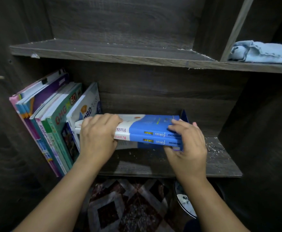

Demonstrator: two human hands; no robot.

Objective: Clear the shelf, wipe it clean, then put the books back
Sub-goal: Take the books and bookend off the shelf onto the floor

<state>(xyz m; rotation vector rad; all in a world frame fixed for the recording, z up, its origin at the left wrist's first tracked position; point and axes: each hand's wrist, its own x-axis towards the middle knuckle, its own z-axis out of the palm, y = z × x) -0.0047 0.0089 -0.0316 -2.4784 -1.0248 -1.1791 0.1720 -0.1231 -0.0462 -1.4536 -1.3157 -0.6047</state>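
Blue books [147, 131], stacked flat, have the left hand [98, 138] and right hand [188, 146] gripping opposite ends with curled fingers [174, 126].

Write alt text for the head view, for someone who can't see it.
The left hand and right hand grip two stacked blue-and-white books at the dusty lower shelf. Other books lean against its left wall; a blue cloth lies on the shelf above, at right.

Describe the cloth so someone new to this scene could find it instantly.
Start at the dark wooden bookcase and find its upper shelf, above the books. Follow it right past the upright divider into the next compartment, where the cloth lies crumpled. It is the only soft, pale blue thing on that shelf.
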